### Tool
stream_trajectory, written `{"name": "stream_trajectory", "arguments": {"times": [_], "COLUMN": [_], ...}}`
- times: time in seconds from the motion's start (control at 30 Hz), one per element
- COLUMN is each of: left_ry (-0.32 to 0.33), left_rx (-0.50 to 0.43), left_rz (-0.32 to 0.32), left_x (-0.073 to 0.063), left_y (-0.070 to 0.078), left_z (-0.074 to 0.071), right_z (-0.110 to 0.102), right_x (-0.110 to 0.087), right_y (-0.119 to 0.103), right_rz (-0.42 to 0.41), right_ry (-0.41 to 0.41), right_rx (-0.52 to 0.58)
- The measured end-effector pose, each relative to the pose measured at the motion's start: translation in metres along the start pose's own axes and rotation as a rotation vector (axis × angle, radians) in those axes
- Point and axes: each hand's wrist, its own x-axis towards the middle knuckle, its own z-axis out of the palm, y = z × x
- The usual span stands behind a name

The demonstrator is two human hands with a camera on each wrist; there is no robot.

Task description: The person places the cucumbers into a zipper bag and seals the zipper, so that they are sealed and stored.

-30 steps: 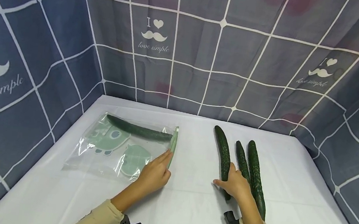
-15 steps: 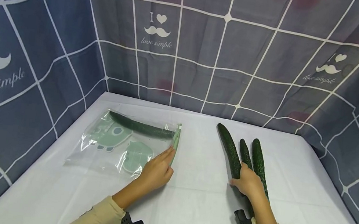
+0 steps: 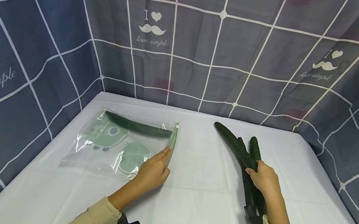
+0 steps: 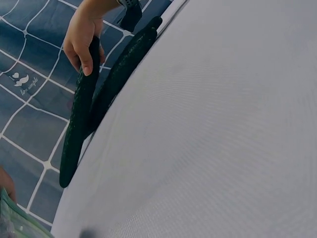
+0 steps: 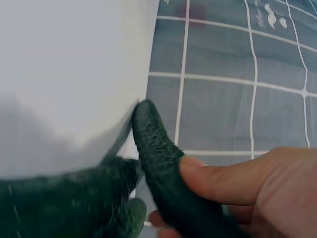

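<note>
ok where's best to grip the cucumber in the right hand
Probably by its near end, thumb and fingers on opposite sides, from the near right, as the right hand does: the cucumber is long, slim and points away to the left.

A dark green cucumber [image 3: 236, 148] slants over two more cucumbers [image 3: 250, 192]; the clear bag [image 3: 112, 159] (green-printed, green-edged) lies flat to their left, another cucumber [image 3: 138, 126] inside.

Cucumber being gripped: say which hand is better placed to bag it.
Probably the right hand: it grips the cucumber, while the left hand is over at the bag, touching its green edge.
</note>
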Motion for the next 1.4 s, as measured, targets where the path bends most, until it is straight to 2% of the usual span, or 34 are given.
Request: {"name": "stream_trajectory", "arguments": {"times": [0.1, 0.23, 0.43, 0.57, 0.7, 0.93, 1.17, 1.27, 1.4], "left_ry": [-0.011, -0.031, -0.021, -0.013, -0.004, -0.001, -0.015, -0.040, -0.081], "left_rx": [-0.009, -0.023, -0.024, -0.035, -0.042, -0.040, -0.020, 0.018, 0.139], "left_rz": [-0.011, -0.018, -0.030, -0.040, -0.034, -0.026, -0.017, -0.015, -0.002], "left_x": [-0.001, -0.002, -0.001, -0.001, 0.001, 0.003, 0.003, 0.002, 0.002], "left_y": [0.000, -0.001, -0.002, -0.003, -0.002, -0.001, -0.001, 0.000, 0.003], "left_z": [0.000, 0.000, -0.001, -0.001, 0.000, 0.003, 0.002, 0.000, -0.005], "right_z": [-0.002, -0.004, -0.005, -0.001, -0.002, -0.010, -0.014, -0.015, -0.016], "right_x": [0.001, 0.002, 0.008, 0.014, 0.014, 0.007, 0.003, 0.003, 0.004], "right_y": [0.006, 0.013, 0.026, 0.033, 0.034, 0.036, 0.039, 0.040, 0.040], "right_rz": [0.017, 0.020, 0.000, -0.002, 0.014, 0.025, -0.011, -0.028, -0.044], "right_ry": [0.050, 0.159, 0.298, 0.362, 0.393, 0.391, 0.403, 0.407, 0.411], "right_rx": [0.035, 0.111, 0.203, 0.257, 0.288, 0.311, 0.326, 0.325, 0.317]}}
